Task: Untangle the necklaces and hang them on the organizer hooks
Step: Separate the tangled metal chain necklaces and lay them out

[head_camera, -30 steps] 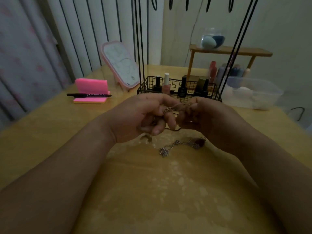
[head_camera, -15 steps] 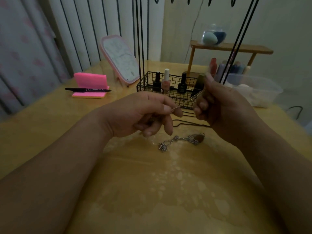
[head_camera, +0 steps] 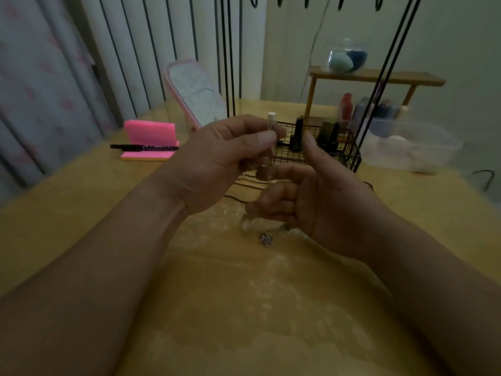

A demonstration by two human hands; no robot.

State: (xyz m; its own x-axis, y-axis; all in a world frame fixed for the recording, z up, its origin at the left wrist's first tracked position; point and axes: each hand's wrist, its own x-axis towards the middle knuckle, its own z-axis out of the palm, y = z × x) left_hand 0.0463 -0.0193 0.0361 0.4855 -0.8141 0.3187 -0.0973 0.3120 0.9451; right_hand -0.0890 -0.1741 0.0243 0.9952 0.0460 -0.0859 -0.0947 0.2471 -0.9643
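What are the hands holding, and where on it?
The left hand pinches a thin chain near its top; whether the right hand holds it cannot be told.

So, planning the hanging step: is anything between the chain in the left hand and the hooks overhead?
Nothing visible does: above the chain pinched by the left hand, only open space up to the hooks.

The top edge cuts off the black metal organizer hooks (head_camera: 306, 1). The right hand (head_camera: 322, 204) hides the right end of the small silver chain necklace (head_camera: 267, 238). The thin chain (head_camera: 270, 156) pinched by the left hand (head_camera: 222, 158) is blurred.
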